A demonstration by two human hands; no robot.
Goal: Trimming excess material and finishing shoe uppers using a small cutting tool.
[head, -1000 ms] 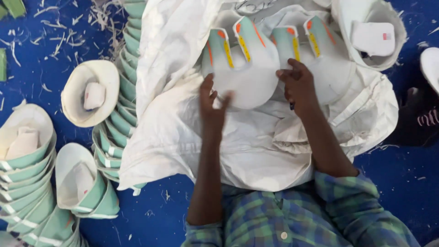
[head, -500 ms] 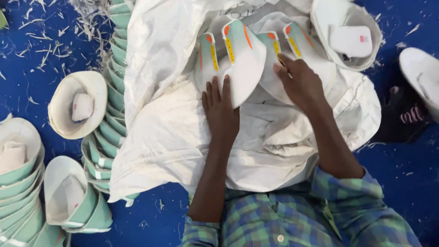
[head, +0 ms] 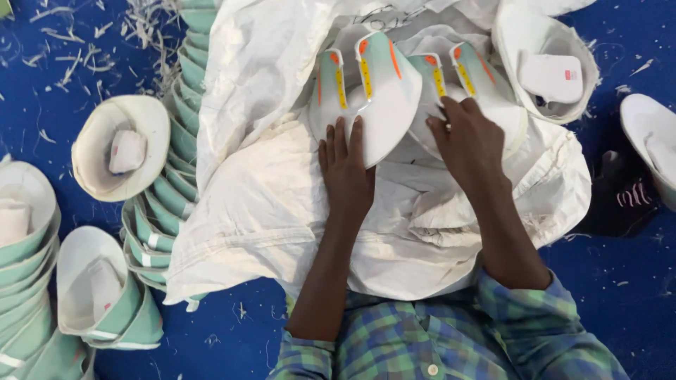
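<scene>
White shoe upper [head: 370, 98] now under flattened left hand [head: 346, 169], right hand [head: 470, 141] unmoved

head cam | looks steeply down, close | floor [head: 42, 77] perhaps slightly tilted | single view

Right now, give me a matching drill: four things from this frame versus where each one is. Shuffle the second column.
1. left hand
2. right hand
3. white sack
4. nested green stack

a. on the blue floor, left of the sack
b. flat on the left shoe upper
c. under both uppers
d. on the right shoe upper

Pairs: 1-b, 2-d, 3-c, 4-a
</scene>
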